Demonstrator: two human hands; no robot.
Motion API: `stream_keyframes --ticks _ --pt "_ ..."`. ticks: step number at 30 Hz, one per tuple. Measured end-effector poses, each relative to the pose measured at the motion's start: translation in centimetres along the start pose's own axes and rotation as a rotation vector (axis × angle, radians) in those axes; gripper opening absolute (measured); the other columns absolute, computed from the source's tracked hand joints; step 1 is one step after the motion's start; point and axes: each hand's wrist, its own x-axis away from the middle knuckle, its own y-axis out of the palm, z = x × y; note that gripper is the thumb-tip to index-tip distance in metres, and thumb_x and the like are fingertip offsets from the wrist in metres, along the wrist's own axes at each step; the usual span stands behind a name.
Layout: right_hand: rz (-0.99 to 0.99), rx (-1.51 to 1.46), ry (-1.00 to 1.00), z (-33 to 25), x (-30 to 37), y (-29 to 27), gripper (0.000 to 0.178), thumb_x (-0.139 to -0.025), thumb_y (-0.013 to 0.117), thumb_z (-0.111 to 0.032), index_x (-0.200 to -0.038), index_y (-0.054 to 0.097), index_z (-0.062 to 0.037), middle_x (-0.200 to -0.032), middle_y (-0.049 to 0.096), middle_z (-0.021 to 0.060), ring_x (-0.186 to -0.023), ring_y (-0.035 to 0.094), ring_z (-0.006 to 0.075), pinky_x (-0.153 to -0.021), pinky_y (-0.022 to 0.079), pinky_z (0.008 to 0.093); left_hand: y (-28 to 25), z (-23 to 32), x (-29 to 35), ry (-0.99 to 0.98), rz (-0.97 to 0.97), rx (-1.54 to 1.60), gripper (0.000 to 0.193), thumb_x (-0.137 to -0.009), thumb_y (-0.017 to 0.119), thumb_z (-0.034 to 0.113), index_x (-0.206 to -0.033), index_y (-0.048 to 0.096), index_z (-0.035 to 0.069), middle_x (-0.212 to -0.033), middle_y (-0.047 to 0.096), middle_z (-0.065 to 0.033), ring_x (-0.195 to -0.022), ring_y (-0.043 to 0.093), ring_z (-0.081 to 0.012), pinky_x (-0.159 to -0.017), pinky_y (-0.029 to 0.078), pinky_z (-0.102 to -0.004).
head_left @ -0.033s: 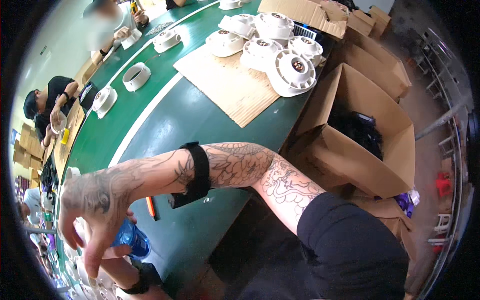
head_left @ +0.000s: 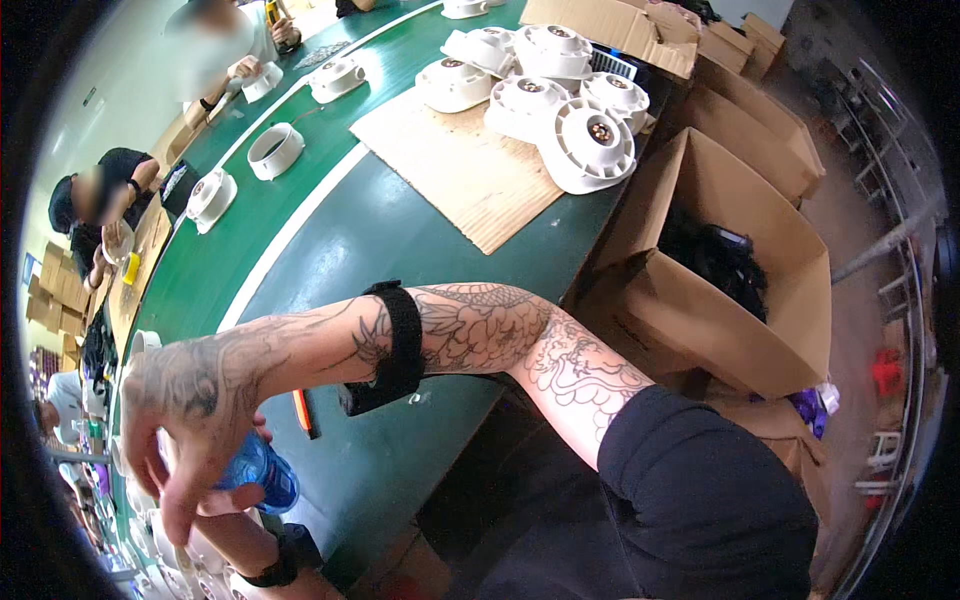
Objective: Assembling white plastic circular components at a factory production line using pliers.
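Note:
At the lower left my left hand (head_left: 238, 500) is closed around a clear blue plastic bottle (head_left: 268, 475), its fingers and thumb showing on either side. The bottle's other end is hidden behind my right hand (head_left: 185, 430). That tattooed right hand reaches across from the right, just above the bottle, with bent fingers and thumb apart. No object shows between its fingers, though its palm side is hidden. Black bands circle both forearms; the right one (head_left: 403, 340) carries a dark block. An orange and black tool (head_left: 305, 415) lies on the green table (head_left: 420, 245) beyond the bottle.
White round housings (head_left: 590, 145) are piled on a cardboard sheet (head_left: 465, 205); more (head_left: 212, 200) stand along the table's far side. A white ring (head_left: 275, 152) lies between. Open cardboard boxes (head_left: 745, 340) line the right edge. People (head_left: 110, 190) work across the table.
The view shifts very slightly. My right hand's fingers move a little, while my left hand keeps hold of the blue bottle.

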Motion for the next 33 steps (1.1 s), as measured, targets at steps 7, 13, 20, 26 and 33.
stream_keyframes --ticks 7,13,20,26,33 --pt "0.117 -0.286 0.322 0.2 0.4 -3.2 0.034 -0.074 0.084 -0.039 -0.073 0.078 -0.0052 -0.064 0.071 0.0022 -0.053 0.063 0.0061 -0.052 0.048 0.0235 3.4 0.7 -1.2 -0.137 0.502 -0.454 0.073 -0.067 0.083 0.001 -0.130 0.046 0.000 -0.113 0.062 -0.0123 -0.092 0.064 -0.0178 -0.078 0.054 -0.0299" --pt "0.700 -0.186 0.345 0.7 0.0 -1.0 0.039 -0.073 0.083 -0.040 -0.072 0.075 -0.0013 -0.060 0.069 0.0040 -0.056 0.066 0.0121 -0.056 0.051 0.0260 6.4 1.3 -4.1 0.171 0.889 -0.968 0.064 -0.070 0.086 0.015 -0.123 0.057 -0.005 -0.107 0.068 -0.0124 -0.099 0.063 -0.0266 -0.092 0.048 -0.0378" --pt "0.576 0.355 0.072 0.0 1.2 -1.8 0.056 -0.065 0.088 -0.055 -0.082 0.067 -0.0060 -0.061 0.061 0.0004 -0.056 0.058 0.0063 -0.051 0.044 0.0225 7.6 -0.1 -4.5 0.267 0.645 -0.394 0.080 -0.062 0.094 0.018 -0.129 0.054 -0.001 -0.122 0.062 -0.0131 -0.111 0.061 -0.0256 -0.098 0.048 -0.0381" --pt "0.696 0.464 0.505 -3.2 7.8 -13.7 0.042 -0.082 0.080 -0.046 -0.084 0.065 -0.0065 -0.070 0.066 0.0014 -0.055 0.062 0.0070 -0.048 0.047 0.0189 7.2 -0.8 -5.4 0.038 0.303 -0.647 0.087 -0.065 0.089 0.042 -0.127 0.050 -0.006 -0.109 0.063 -0.0225 -0.108 0.061 -0.0338 -0.096 0.048 -0.0412" --pt "0.804 1.077 0.757 -4.4 14.9 -23.4 0.051 -0.076 0.080 -0.056 -0.076 0.061 -0.0082 -0.063 0.065 0.0017 -0.054 0.063 0.0118 -0.054 0.049 0.0256 4.6 -4.5 -4.0 -0.467 0.033 -1.197 0.047 -0.069 0.084 0.041 -0.082 0.071 -0.003 -0.072 0.071 -0.0138 -0.075 0.071 -0.0272 -0.068 0.057 -0.0343"
